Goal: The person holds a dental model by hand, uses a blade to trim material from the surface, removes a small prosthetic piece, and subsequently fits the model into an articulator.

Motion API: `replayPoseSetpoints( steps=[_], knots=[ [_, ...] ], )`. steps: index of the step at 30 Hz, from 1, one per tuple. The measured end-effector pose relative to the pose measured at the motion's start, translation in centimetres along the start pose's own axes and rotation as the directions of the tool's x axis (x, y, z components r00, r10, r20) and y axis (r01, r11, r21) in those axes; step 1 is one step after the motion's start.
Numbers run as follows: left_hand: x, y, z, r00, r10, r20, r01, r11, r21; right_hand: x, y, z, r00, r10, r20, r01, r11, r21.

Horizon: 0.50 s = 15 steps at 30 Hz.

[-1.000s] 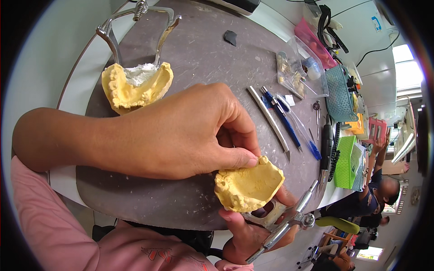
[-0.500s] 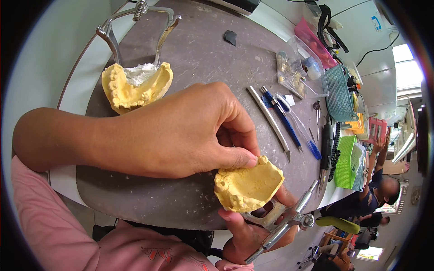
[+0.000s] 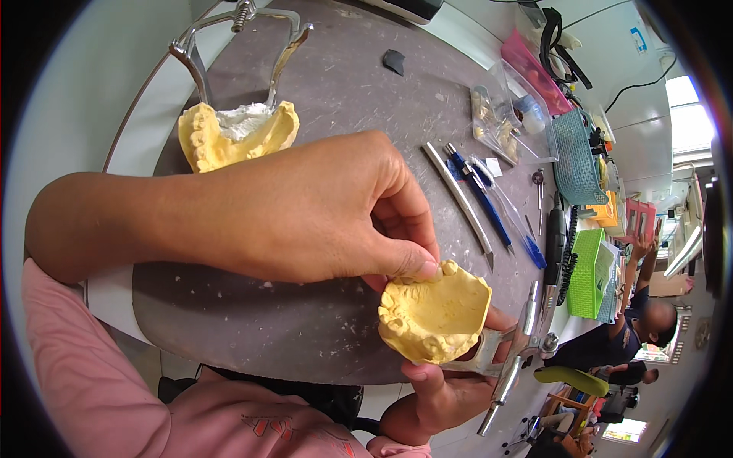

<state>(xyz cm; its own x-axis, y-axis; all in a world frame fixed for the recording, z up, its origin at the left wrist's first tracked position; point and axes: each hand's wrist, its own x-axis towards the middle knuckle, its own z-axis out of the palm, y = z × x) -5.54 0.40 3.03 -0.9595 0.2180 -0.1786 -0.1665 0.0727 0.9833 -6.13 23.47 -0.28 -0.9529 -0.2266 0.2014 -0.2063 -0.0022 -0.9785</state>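
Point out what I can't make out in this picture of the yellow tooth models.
All in the head view:
Held model: its underside faces away from the camera.
Right hand: most fingers are hidden by that model and its metal frame.
Left hand: its thumb and index finger hide the spot between them.
Other model: the left forearm hides its near side.
Clear box: its contents are too small to identify.

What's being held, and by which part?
A yellow dental cast with a metal frame: the right hand grips its frame end, the left hand touches its upper-left rim.
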Motion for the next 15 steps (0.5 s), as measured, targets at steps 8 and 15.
replayPoseSetpoints(
  steps=[8, 15],
  knots=[
    [-0.14, 0.16, -0.05, 0.999, -0.028, 0.041, 0.030, 0.998, -0.046, 0.20, -0.29, -0.15, 0.999, 0.030, 0.028, -0.033, 0.995, 0.093],
    [-0.16, 0.46, -0.21, 0.996, -0.077, 0.052, 0.080, 0.996, -0.049, 0.49, -0.28, 0.05, 0.999, 0.036, 0.023, -0.039, 0.986, 0.160]
  ],
)
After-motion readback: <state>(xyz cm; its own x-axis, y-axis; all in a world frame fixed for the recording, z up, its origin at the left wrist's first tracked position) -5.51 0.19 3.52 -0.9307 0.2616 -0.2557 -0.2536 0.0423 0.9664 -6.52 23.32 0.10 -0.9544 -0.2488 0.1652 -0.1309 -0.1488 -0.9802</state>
